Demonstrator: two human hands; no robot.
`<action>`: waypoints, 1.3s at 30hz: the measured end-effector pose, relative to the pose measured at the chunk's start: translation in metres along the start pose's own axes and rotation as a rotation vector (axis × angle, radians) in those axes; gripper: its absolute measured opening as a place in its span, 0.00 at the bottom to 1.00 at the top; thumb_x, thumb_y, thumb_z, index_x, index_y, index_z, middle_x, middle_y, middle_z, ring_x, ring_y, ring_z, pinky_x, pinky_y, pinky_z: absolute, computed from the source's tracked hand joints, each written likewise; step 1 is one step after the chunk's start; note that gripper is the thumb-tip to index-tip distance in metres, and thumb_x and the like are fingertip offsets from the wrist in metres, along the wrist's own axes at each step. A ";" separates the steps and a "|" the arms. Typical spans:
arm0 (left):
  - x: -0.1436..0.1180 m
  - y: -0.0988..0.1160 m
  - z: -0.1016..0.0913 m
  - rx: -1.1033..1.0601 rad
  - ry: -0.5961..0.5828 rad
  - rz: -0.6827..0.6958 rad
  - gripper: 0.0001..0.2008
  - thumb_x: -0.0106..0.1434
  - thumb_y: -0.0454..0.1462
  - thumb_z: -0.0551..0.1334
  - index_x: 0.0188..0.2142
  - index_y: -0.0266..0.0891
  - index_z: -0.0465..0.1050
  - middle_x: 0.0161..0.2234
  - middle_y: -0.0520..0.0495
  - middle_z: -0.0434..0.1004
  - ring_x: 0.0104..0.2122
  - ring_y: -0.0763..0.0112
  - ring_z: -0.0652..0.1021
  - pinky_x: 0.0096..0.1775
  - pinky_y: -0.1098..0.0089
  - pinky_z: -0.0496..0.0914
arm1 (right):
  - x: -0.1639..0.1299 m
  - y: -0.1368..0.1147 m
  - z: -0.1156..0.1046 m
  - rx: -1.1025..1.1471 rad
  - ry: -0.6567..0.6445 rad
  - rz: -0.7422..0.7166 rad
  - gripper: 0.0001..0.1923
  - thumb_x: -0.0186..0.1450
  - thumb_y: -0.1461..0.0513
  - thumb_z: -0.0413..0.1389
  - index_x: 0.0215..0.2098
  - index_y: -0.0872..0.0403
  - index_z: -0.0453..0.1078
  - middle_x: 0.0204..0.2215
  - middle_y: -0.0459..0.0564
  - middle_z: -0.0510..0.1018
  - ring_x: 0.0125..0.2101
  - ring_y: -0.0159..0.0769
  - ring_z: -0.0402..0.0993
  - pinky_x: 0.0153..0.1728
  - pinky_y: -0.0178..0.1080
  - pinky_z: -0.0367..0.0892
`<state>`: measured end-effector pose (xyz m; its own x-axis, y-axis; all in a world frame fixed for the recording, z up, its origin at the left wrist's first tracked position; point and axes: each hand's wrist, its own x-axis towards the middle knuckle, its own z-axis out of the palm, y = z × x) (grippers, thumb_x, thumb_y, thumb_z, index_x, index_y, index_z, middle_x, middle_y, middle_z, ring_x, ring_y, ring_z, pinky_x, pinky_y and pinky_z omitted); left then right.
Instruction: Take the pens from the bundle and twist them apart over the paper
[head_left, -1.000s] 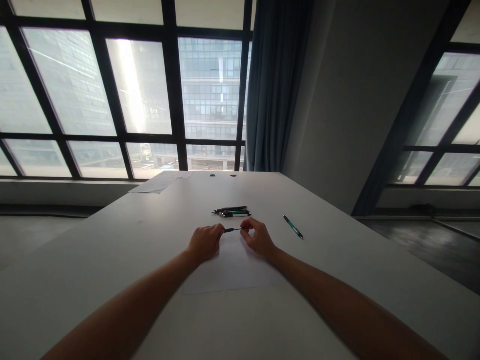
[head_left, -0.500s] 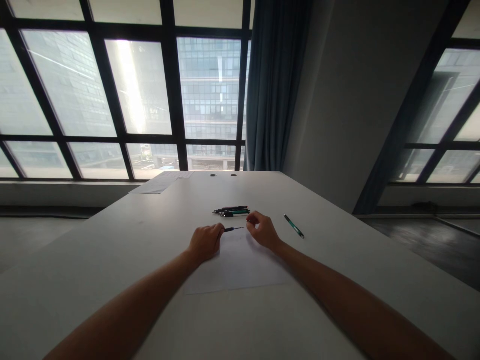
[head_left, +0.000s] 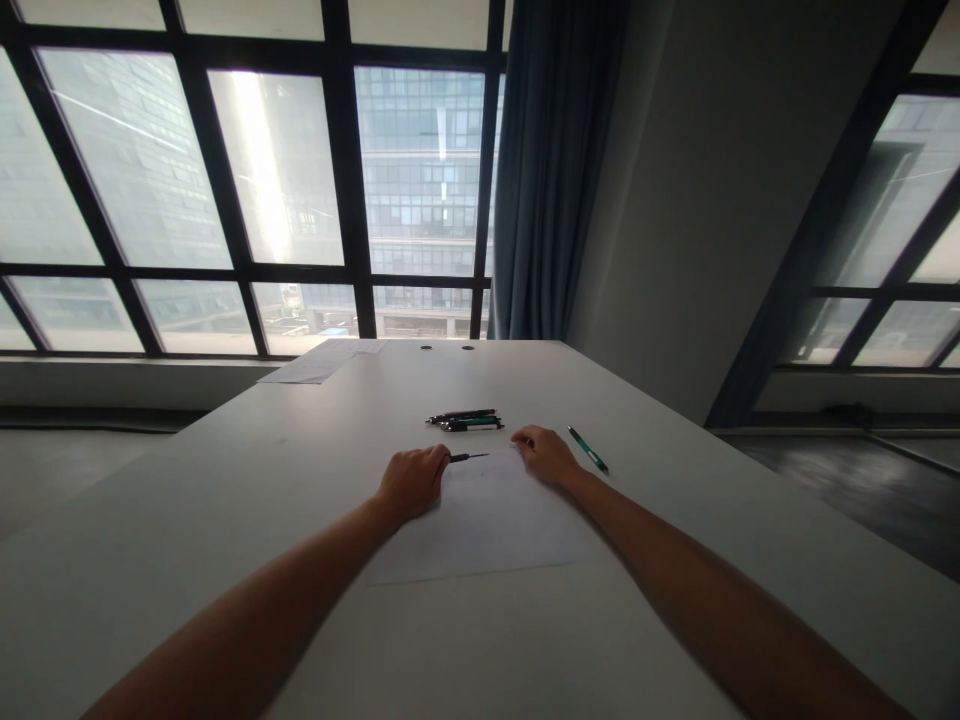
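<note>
My left hand (head_left: pixel 412 482) is closed around a dark pen (head_left: pixel 459 458), whose thin bare refill points right. The rest of its barrel is hidden in the fist. Further right, my right hand (head_left: pixel 549 455) has its fingers pinched together. Whatever may be between those fingertips is too small to make out. Under and between both hands lies a white sheet of paper (head_left: pixel 480 530). Several pens (head_left: pixel 469 420) lie in a bunch just beyond the sheet. A single green pen (head_left: pixel 588 449) rests slanted to the right of my right hand.
The white table (head_left: pixel 480 640) stretches away toward large windows. More paper sheets (head_left: pixel 311 368) lie at its far left edge. Two dark round discs (head_left: pixel 467 348) sit near the far end. A blue curtain (head_left: pixel 544 200) hangs behind it.
My right hand has moved right, away from the pen's refill tip, toward the single green pen. My left hand and its pen have hardly moved.
</note>
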<state>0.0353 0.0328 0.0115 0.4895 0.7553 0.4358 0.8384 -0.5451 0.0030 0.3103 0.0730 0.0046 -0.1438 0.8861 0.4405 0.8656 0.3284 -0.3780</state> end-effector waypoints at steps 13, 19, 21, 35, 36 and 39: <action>0.000 0.001 -0.001 0.029 -0.051 0.000 0.14 0.69 0.39 0.45 0.41 0.40 0.68 0.35 0.46 0.80 0.32 0.64 0.79 0.32 0.67 0.67 | -0.003 -0.003 0.004 -0.169 -0.036 -0.089 0.13 0.64 0.70 0.50 0.37 0.54 0.75 0.40 0.50 0.77 0.39 0.35 0.72 0.41 0.34 0.62; 0.000 0.002 0.000 0.048 -0.099 -0.017 0.15 0.69 0.39 0.45 0.42 0.41 0.69 0.36 0.45 0.80 0.33 0.63 0.79 0.34 0.67 0.67 | -0.002 0.000 0.007 -0.117 -0.024 -0.064 0.13 0.64 0.70 0.50 0.42 0.54 0.74 0.40 0.50 0.77 0.41 0.35 0.71 0.44 0.35 0.62; 0.000 0.002 -0.002 0.050 -0.113 -0.026 0.15 0.69 0.39 0.45 0.42 0.41 0.69 0.37 0.45 0.80 0.34 0.63 0.79 0.35 0.67 0.68 | -0.002 0.000 0.008 -0.103 -0.020 -0.072 0.14 0.63 0.70 0.50 0.43 0.54 0.72 0.40 0.50 0.77 0.41 0.35 0.71 0.44 0.35 0.62; 0.000 0.005 -0.006 0.052 -0.094 -0.048 0.13 0.68 0.37 0.45 0.40 0.40 0.68 0.36 0.44 0.80 0.33 0.61 0.79 0.31 0.66 0.66 | -0.013 -0.040 0.001 -0.002 0.108 -0.302 0.10 0.63 0.65 0.52 0.42 0.56 0.70 0.37 0.52 0.77 0.38 0.37 0.71 0.43 0.40 0.59; 0.000 0.005 -0.006 0.051 -0.088 -0.047 0.13 0.69 0.37 0.45 0.41 0.40 0.68 0.35 0.44 0.80 0.32 0.61 0.79 0.31 0.66 0.66 | -0.014 -0.044 0.002 0.021 0.084 -0.323 0.09 0.65 0.63 0.52 0.42 0.55 0.71 0.37 0.51 0.77 0.38 0.38 0.71 0.43 0.40 0.60; 0.000 0.006 -0.007 0.045 -0.058 -0.043 0.14 0.69 0.38 0.44 0.41 0.40 0.67 0.34 0.45 0.79 0.32 0.63 0.79 0.31 0.67 0.65 | -0.018 -0.057 0.004 0.069 0.026 -0.363 0.07 0.66 0.64 0.53 0.39 0.55 0.73 0.36 0.50 0.78 0.39 0.38 0.72 0.43 0.41 0.60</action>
<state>0.0385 0.0275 0.0179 0.4644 0.7984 0.3833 0.8684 -0.4955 -0.0202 0.2616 0.0400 0.0150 -0.4226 0.6998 0.5759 0.7261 0.6417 -0.2470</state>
